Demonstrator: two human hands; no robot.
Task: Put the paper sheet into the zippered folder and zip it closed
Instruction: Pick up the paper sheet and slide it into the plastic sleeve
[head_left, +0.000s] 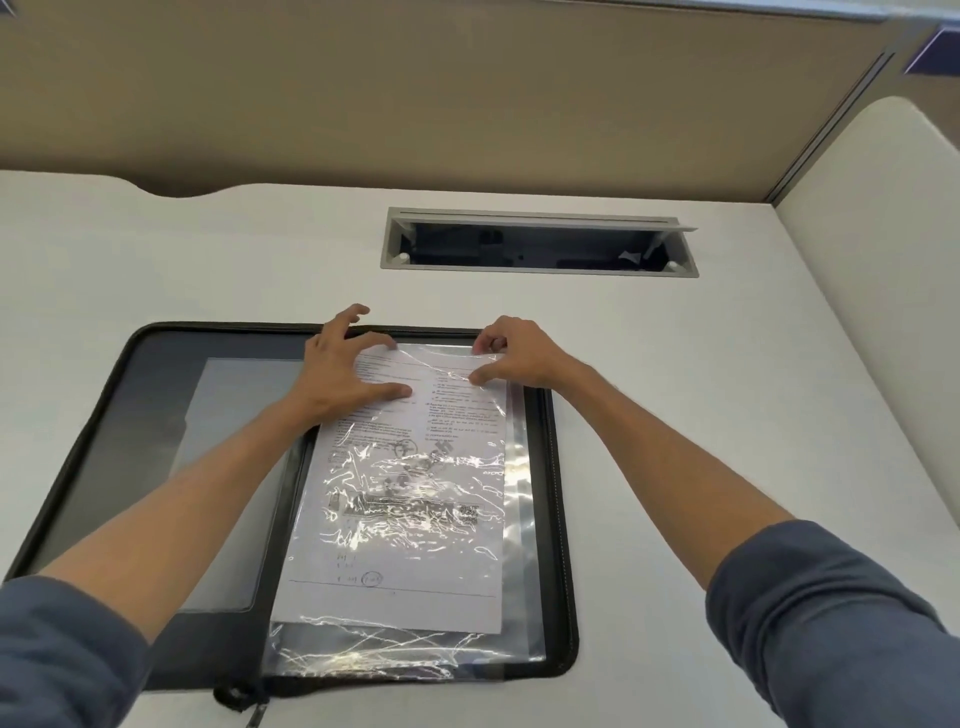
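A black zippered folder (563, 519) lies open flat on the white desk. Its right half holds a crinkled clear plastic sleeve (514, 467) with a printed paper sheet (400, 592) inside it. My left hand (340, 371) rests on the sheet's top left part, thumb and a finger pressing down and the other fingers arched over the folder's far edge. My right hand (511, 353) pinches the sleeve's top right edge between thumb and curled fingers. The zipper pull (254, 714) hangs off the folder's near edge.
The folder's left half (156, 415) has a grey pocket panel. An open cable tray (537, 249) is sunk into the desk (727, 364) behind the folder. A beige partition wall (467, 104) stands at the back and a white side panel at the right.
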